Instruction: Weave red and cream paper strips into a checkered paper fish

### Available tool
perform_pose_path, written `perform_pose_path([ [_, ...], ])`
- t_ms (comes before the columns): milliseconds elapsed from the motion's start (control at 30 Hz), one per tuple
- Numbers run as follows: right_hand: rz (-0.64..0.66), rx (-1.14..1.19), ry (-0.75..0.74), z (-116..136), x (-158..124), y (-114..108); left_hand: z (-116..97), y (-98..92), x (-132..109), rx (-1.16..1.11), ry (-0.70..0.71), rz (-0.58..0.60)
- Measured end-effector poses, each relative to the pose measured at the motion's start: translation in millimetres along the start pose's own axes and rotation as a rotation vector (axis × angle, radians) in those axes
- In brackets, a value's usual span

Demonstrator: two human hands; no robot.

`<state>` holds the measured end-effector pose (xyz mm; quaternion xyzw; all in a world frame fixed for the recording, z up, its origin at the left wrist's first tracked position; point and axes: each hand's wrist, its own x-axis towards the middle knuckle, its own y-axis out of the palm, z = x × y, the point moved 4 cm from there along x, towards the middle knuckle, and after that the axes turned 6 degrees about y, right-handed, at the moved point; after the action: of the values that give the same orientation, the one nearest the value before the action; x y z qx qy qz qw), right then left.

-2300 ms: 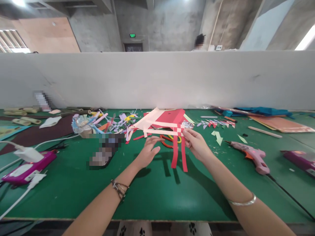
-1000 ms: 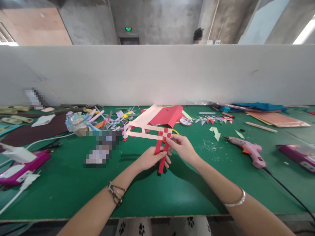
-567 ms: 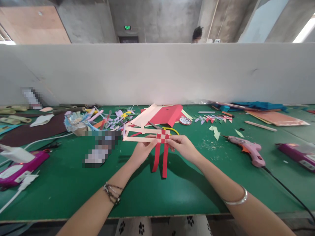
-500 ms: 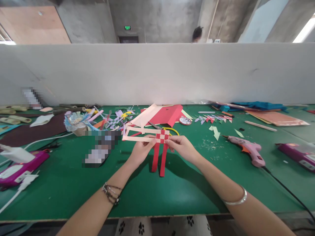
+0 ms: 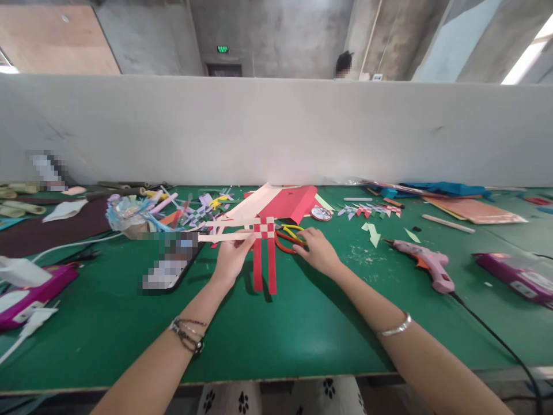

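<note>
My left hand (image 5: pixel 231 256) pinches a woven paper piece (image 5: pixel 263 229) by its lower left edge. The piece has a small red and pale pink checkered square, with two pale strips pointing left and two red strips hanging down. My right hand (image 5: pixel 318 251) is off the weave, its thumb and fingers apart at the handles of a pair of scissors (image 5: pixel 294 230). One handle loop is yellow and the other orange-red. Whether the fingertips touch the handles I cannot tell. The scissors' blades are mostly hidden behind the weave.
Red paper (image 5: pixel 289 202) lies behind the scissors, beside a round tin (image 5: pixel 322 213). A phone (image 5: pixel 175 262) lies left of my left hand. A pink glue gun (image 5: pixel 425 262) rests at right with its cord trailing forward. Purple power strips (image 5: pixel 47 294) sit at left and far right.
My right hand has let go of the woven paper and moved to the scissors' handles. My left hand keeps the weave, which has shifted slightly left and up.
</note>
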<state>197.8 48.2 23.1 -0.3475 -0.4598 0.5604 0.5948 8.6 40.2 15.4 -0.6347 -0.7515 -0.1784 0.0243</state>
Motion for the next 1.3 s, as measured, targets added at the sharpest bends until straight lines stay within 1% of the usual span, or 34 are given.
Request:
perform_pose_path([
  [67,0.022,-0.063,0.026,3.1,6.8,6.7,1.6,-4.2,4.1,-0.024,0.010,-0.033],
  [200,0.059,-0.159,0.062,18.9,25.7,16.4,2.0,-7.1,7.0,-0.048,0.016,-0.041],
  [333,0.087,-0.152,0.092,28.5,42.4,21.8,0.5,-6.5,5.4,-0.065,0.012,-0.038],
  [467,0.089,-0.100,0.129,24.4,45.5,22.3,-3.2,-4.5,3.9,-0.100,0.016,-0.031],
  [600,0.098,-0.003,0.129,13.5,33.8,12.7,-7.8,-3.6,4.0,-0.188,0.025,-0.027],
  [767,0.114,0.139,0.040,0.9,0.9,-8.6,-15.6,-6.0,4.0,-0.258,0.080,-0.060],
  [867,0.182,0.264,-0.069,-0.7,-21.6,-17.5,-20.8,-7.1,2.1,-0.304,0.063,-0.116],
  [967,0.276,0.283,-0.165,0.4,-37.3,-21.8,-25.0,-6.5,0.2,-0.369,0.022,-0.138],
  [1033,0.316,0.250,-0.193,0.4,-41.4,-23.0,-26.5,-6.0,-0.1,-0.391,0.008,-0.130],
  [1100,0.328,0.236,-0.210,0.2,-41.7,-23.8,-26.7,-6.7,0.4,-0.389,0.007,-0.133],
  [1233,0.286,0.234,-0.261,2.3,-40.2,-25.8,-24.0,-8.1,1.1,-0.384,-0.011,-0.143],
  [1300,0.259,0.206,-0.257,3.6,-40.7,-26.7,-23.3,-8.1,1.0,-0.388,-0.020,-0.143],
])
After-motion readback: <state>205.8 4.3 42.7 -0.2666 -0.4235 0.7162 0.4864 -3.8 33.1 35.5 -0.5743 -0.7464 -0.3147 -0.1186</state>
